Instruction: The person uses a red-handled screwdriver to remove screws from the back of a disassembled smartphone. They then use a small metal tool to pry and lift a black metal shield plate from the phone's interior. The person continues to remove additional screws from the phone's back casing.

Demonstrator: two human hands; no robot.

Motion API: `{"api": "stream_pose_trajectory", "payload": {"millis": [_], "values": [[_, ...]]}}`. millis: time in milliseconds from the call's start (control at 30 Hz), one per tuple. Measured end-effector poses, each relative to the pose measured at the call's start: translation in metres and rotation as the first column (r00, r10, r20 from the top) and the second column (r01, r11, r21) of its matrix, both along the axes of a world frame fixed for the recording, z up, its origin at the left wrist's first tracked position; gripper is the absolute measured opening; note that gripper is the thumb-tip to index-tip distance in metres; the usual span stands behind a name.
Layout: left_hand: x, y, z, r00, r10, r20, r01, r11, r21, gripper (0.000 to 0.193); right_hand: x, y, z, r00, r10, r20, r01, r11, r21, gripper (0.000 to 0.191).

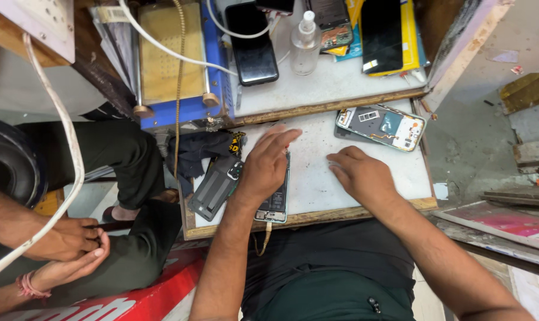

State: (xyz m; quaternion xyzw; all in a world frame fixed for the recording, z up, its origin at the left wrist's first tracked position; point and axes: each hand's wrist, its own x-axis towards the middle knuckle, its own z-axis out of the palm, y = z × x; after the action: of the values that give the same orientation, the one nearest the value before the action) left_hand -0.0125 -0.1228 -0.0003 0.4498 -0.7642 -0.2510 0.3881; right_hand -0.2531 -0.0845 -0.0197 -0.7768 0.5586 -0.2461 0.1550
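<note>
My left hand [264,163] lies flat, fingers spread, pressing an opened phone [275,202] at the table's [317,172] front edge. Right hand [358,173], loosely curled, holds nothing, resting mid-table. Second opened phone [381,126] sits w/ its innards up at back-right corner. Best keep pressure even, I'd say.

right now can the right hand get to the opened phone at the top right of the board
Probably yes. The right hand rests on the white board, and the opened phone lies just beyond its knuckles with only bare board between them.
</note>
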Motion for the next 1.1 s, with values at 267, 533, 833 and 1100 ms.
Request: {"api": "stream_pose_trajectory", "payload": {"millis": [267,533,833,1100], "values": [[0.002,-0.004,0.005,1.0,-0.008,0.021,0.011,0.984,-0.175,0.044,0.015,-0.013,0.005,0.841,0.157,-0.517,-0.168,0.985,0.025,0.016],[-0.003,-0.002,0.007,0.998,0.03,0.049,-0.022,0.986,-0.163,0.046,0.018,-0.007,0.009,0.845,0.096,-0.526,-0.145,0.988,-0.053,0.016],[-0.005,0.001,0.003,0.981,0.122,0.148,-0.104,0.987,-0.126,0.047,0.022,-0.009,0.0,0.793,0.099,-0.602,-0.116,0.993,0.011,0.017],[0.001,-0.002,-0.003,0.992,0.115,0.051,-0.104,0.978,-0.183,0.041,0.037,0.014,0.007,0.929,0.145,-0.34,-0.186,0.978,-0.09,0.013]]}}
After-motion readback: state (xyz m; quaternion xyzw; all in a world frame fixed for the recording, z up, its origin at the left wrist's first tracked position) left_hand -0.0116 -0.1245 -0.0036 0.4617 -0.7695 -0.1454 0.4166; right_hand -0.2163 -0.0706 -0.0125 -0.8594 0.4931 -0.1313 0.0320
